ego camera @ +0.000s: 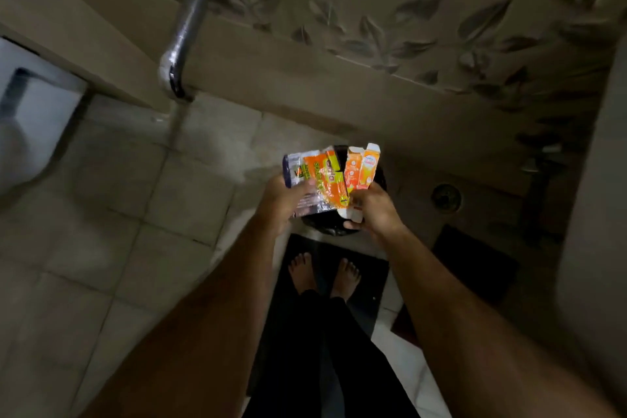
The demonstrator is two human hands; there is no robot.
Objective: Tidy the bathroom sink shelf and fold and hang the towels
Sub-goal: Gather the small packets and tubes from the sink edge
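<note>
Orange and silver wrappers (314,181) are gripped by the left hand (283,202); a flattened orange carton (361,168) is pinched by the right hand (371,207). Both are held above a black bin (327,226) on the tiled floor (135,214).

- Both forearms are bare, with no sleeves reaching the wrists.
- The left hand (283,204) and the right hand (371,205) wear no gloves.
- Dark trousers (339,349) cover the legs.
- The feet (344,276) are bare.
</note>
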